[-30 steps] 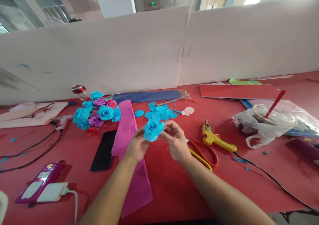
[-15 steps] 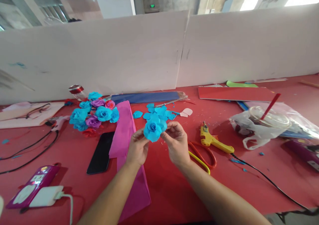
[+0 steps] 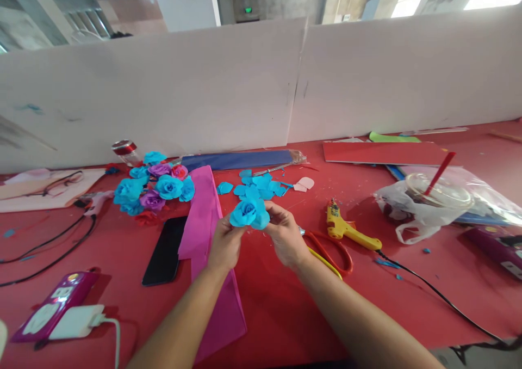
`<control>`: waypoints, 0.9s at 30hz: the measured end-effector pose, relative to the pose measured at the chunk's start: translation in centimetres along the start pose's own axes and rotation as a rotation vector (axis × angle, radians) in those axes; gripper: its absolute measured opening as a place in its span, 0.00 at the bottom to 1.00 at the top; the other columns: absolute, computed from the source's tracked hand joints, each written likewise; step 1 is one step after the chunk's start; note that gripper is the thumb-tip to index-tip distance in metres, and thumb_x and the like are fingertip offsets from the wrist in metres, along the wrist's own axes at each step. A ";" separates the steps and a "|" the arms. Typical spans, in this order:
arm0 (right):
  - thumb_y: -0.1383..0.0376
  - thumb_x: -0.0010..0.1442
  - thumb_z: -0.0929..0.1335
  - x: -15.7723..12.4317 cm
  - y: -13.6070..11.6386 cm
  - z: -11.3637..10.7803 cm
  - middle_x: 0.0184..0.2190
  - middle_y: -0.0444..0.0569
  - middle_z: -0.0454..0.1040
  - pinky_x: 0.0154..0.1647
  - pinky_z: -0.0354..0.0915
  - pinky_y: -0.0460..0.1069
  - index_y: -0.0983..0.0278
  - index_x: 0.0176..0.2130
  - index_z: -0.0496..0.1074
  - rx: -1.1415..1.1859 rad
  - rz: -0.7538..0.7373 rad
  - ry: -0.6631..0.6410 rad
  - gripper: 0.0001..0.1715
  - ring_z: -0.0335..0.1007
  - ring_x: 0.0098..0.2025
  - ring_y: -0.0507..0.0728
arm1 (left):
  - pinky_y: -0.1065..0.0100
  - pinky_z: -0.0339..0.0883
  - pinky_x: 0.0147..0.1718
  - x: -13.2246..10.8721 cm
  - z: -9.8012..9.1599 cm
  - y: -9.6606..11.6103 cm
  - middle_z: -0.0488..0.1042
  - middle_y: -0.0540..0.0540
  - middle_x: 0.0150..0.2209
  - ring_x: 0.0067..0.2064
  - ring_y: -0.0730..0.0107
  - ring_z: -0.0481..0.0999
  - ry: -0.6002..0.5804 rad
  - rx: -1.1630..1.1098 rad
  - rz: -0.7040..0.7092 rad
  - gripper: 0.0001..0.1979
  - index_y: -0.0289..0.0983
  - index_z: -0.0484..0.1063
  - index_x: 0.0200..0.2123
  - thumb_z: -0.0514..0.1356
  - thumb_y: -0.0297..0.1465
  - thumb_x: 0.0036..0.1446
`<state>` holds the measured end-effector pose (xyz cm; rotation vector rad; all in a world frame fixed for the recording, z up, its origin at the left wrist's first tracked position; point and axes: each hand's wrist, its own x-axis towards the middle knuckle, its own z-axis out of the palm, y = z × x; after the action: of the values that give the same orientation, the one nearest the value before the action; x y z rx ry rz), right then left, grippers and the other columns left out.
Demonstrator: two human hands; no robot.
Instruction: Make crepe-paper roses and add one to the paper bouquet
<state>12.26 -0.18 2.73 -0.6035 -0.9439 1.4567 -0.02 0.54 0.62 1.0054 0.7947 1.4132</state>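
Both hands hold one blue paper rose [image 3: 248,213] above the red table [image 3: 367,298]. My left hand [image 3: 224,242] pinches its left underside with fingers closed. My right hand [image 3: 284,233] grips the right side, thumb and fingers pressed on the outer petals. Just behind the rose lie several loose blue petals [image 3: 261,183]. A folded pink paper strip [image 3: 206,238] runs under my left wrist.
A bunch of blue, purple and red paper roses [image 3: 153,186] lies at left beside a black phone [image 3: 165,251]. A yellow glue gun [image 3: 348,229] and red-handled scissors [image 3: 332,251] sit to the right. A bagged drink cup [image 3: 432,197], cables and a white partition [image 3: 261,86] surround the area.
The rose has been turned and tilted a little in my fingers, its face shifting left. Both hands stay at nearly the same spot.
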 end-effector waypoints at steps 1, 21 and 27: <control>0.64 0.45 0.76 0.1 0.0 -0.1 0.32 0.44 0.74 0.32 0.64 0.47 0.60 0.31 0.77 -0.007 -0.009 0.003 0.09 0.67 0.32 0.52 | 0.65 0.65 0.41 0.0 0.0 0.0 0.77 0.50 0.27 0.35 0.67 0.73 -0.009 0.006 0.001 0.03 0.38 0.77 0.25 0.68 0.30 0.44; 0.68 0.50 0.73 0.2 1.1 -1.2 0.33 0.43 0.74 0.40 0.62 0.48 0.57 0.29 0.80 -0.142 -0.119 0.031 0.05 0.66 0.37 0.53 | 0.65 0.63 0.40 0.2 -0.7 -0.2 0.76 0.49 0.28 0.34 0.67 0.71 -0.059 0.187 0.030 0.09 0.38 0.79 0.32 0.63 0.36 0.52; 0.66 0.50 0.73 0.1 1.4 -1.2 0.32 0.45 0.75 0.39 0.63 0.49 0.58 0.26 0.79 -0.145 -0.131 0.012 0.04 0.67 0.37 0.54 | 0.69 0.62 0.32 -0.3 -0.6 1.0 0.73 0.52 0.24 0.28 0.70 0.67 -0.018 0.509 0.240 0.08 0.39 0.78 0.28 0.61 0.35 0.54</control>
<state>12.47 0.27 1.00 -0.6437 -1.0665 1.2742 -0.98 0.21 1.24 1.5423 1.0783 1.4301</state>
